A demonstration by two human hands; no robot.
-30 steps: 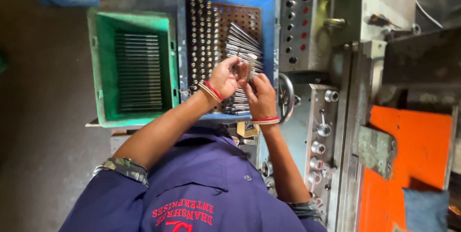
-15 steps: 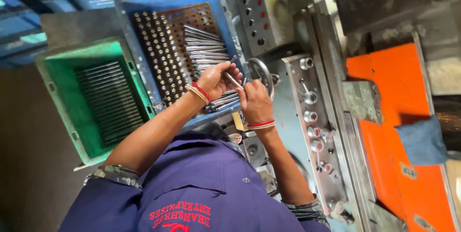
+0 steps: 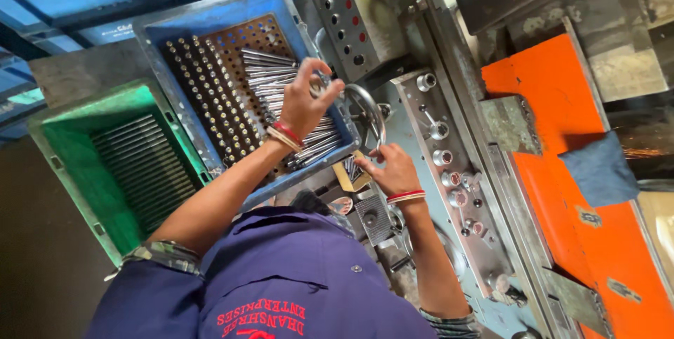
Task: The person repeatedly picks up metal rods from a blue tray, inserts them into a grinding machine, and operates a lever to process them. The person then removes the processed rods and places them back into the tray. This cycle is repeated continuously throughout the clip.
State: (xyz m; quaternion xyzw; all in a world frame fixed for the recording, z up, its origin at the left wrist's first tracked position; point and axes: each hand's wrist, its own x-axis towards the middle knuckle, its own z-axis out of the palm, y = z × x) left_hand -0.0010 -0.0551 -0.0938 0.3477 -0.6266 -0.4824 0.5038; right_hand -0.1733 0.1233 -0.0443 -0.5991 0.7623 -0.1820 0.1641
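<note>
My left hand reaches over a blue crate and is closed on a small shiny metal pin at its fingertips. The crate holds a brown perforated board with several upright pins and a heap of loose metal rods. My right hand is lower and to the right, fingers spread, just below a round steel handwheel on the machine. A small bunch of pins lies by its fingers. Both wrists wear red thread bands.
A green crate with rows of rods stands left of the blue one. A grey control panel with buttons and a machine face with round fittings lie to the right. Beyond them are an orange panel and a blue cloth.
My hands, together over the blue crate before, have parted. The right hand has dropped to below the handwheel while the left stays over the rods. The view has swung and tilted.
</note>
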